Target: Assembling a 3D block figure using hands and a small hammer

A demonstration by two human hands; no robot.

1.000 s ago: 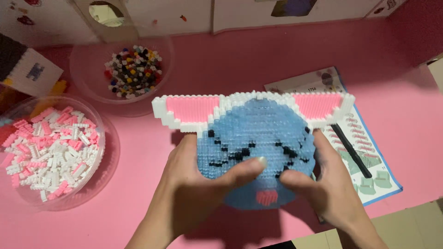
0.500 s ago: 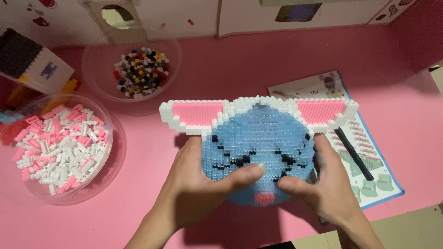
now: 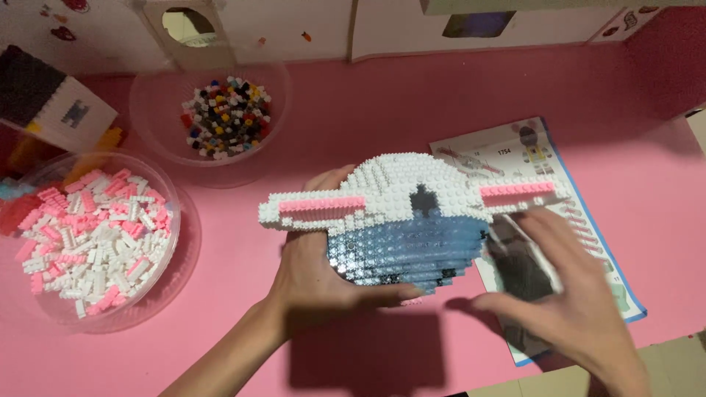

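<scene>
While tipping the blue-and-white brick-built animal head with pink-lined ears (image 3: 412, 220) forward above the pink counter (image 3: 412, 103), carry the weight from below. Hold as shown with the left hand (image 3: 316, 272), a grip closed on the head's lower left, thumb across the blue face and fingers behind. Note the right hand (image 3: 566, 309) just right of the head: blurred, open, fingers spread (cannot tell whether touching). Set that open hand under the solid blue rows, not on the thin ears, probably the weakest part. Turn slowly and low. Mind the printed instruction booklet (image 3: 581, 220) right of the head, and the clear plastic bowl of pink and white bricks (image 3: 176, 220) well to its left.
</scene>
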